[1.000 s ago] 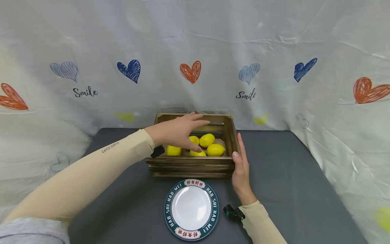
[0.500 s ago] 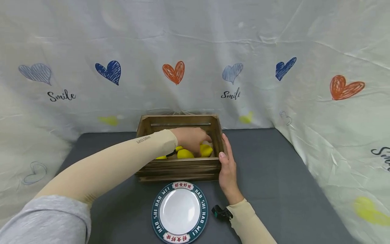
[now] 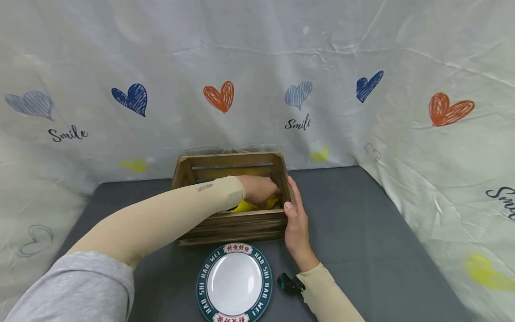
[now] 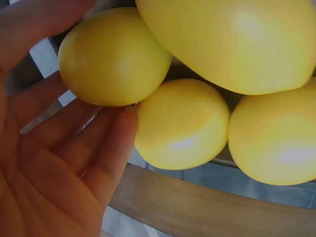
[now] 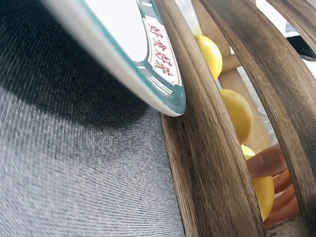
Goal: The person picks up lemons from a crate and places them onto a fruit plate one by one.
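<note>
A brown slatted wooden crate holds several yellow lemons. My left hand reaches down inside it near the right end. In the left wrist view, the thumb and fingers sit around a lemon at the edge of the cluster. Through the slats, the right wrist view shows thumb and fingers on opposite sides of this lemon. My right hand rests along the crate's right outer side, fingers straight, thumb at the front corner. The left forearm hides part of the crate's inside.
A round white plate with a green lettered rim lies just in front of the crate. A dark grey cloth covers the table. Behind hangs a pale curtain printed with hearts, close to the crate's back.
My left hand has gone from spread above the lemons down into the crate's right end, around a lemon. The right hand stays at the crate's side. The head view has shifted slightly right.
</note>
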### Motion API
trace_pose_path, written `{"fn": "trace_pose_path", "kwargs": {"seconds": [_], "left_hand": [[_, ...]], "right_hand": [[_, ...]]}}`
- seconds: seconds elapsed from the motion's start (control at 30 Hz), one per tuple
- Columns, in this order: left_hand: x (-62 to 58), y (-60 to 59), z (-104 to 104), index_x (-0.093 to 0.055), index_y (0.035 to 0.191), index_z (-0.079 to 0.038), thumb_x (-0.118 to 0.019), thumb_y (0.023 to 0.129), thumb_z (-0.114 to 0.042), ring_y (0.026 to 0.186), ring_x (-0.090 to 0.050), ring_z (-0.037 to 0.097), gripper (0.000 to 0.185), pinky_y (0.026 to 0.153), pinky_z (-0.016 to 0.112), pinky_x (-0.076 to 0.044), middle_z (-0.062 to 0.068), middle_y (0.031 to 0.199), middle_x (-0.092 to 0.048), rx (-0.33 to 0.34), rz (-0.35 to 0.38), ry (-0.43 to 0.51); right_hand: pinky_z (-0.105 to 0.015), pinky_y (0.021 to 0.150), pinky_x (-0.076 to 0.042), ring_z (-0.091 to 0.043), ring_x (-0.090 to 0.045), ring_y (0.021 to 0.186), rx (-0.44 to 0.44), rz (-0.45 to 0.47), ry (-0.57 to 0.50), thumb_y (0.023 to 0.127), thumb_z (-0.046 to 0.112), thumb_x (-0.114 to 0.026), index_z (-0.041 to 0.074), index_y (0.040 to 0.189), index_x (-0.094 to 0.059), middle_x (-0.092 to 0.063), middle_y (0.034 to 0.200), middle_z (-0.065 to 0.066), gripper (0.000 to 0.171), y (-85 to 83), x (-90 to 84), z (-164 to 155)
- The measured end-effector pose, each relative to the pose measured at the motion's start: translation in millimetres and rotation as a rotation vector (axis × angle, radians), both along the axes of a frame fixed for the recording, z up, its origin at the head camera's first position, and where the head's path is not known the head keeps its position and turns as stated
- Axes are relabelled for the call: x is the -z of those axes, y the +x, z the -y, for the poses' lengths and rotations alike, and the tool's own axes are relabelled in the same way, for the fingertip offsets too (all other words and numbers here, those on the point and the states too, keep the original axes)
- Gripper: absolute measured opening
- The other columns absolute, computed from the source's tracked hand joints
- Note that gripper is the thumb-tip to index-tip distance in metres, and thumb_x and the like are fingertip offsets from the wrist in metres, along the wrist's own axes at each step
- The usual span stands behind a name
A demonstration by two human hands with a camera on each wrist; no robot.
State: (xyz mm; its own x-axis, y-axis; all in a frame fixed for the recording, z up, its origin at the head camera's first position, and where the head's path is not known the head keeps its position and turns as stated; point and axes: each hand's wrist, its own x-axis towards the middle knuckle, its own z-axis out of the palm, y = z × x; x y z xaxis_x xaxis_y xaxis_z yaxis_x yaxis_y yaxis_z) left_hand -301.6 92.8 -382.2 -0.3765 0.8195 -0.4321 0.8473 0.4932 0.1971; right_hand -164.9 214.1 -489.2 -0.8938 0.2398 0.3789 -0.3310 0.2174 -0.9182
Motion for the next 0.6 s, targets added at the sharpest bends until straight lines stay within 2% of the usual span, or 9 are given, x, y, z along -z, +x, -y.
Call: {"fn": "trace_pose_path", "kwargs": {"seconds": [0.1, 0.3, 0.47, 0.6], "left_hand": [[-3.1, 3.0, -2.3, -0.074, 0.132, -0.009, -0.075, 0.100, -0.008, 0.086, -0.063, 0.017, 0.033, 0.077, 0.029, -0.053, 0.004, 0.105, -0.074, 0.035, -0.030, -0.029], [-6.7, 8.7, -3.1, -0.073, 0.131, -0.010, -0.072, 0.102, -0.009, 0.096, -0.067, 0.017, 0.029, 0.091, 0.032, -0.058, 0.007, 0.115, -0.077, 0.085, -0.080, -0.073], [-11.5, 9.2, -3.3, -0.076, 0.124, -0.011, -0.075, 0.099, -0.007, 0.084, -0.064, 0.015, 0.025, 0.073, 0.027, -0.054, 0.004, 0.102, -0.074, 0.065, -0.079, -0.087], [-20.2, 9.7, -0.6, -0.073, 0.129, -0.012, -0.078, 0.096, -0.004, 0.078, -0.064, 0.016, 0.034, 0.064, 0.024, -0.054, 0.002, 0.096, -0.071, -0.005, -0.043, -0.077]], "right_hand": [[-0.071, 0.128, -0.021, -0.020, -0.030, 0.164, 0.001, -0.008, 0.000, 0.102, 0.043, -0.038, 0.047, 0.168, -0.032, -0.032, 0.176, 0.016, 0.066, 0.1, -1.8, 1.1], [-0.072, 0.128, -0.020, -0.022, -0.029, 0.164, 0.001, -0.009, -0.005, 0.101, 0.043, -0.038, 0.046, 0.168, -0.032, -0.031, 0.176, 0.014, 0.068, 1.4, -3.1, 3.1], [-0.072, 0.129, -0.020, -0.022, -0.029, 0.164, 0.008, -0.013, 0.001, 0.101, 0.042, -0.038, 0.044, 0.169, -0.031, -0.031, 0.177, 0.013, 0.068, 0.3, -2.8, 3.4], [-0.069, 0.130, -0.020, -0.021, -0.030, 0.164, 0.011, -0.017, -0.002, 0.101, 0.041, -0.038, 0.043, 0.169, -0.032, -0.032, 0.176, 0.013, 0.068, -0.9, -1.0, 1.4]]}}
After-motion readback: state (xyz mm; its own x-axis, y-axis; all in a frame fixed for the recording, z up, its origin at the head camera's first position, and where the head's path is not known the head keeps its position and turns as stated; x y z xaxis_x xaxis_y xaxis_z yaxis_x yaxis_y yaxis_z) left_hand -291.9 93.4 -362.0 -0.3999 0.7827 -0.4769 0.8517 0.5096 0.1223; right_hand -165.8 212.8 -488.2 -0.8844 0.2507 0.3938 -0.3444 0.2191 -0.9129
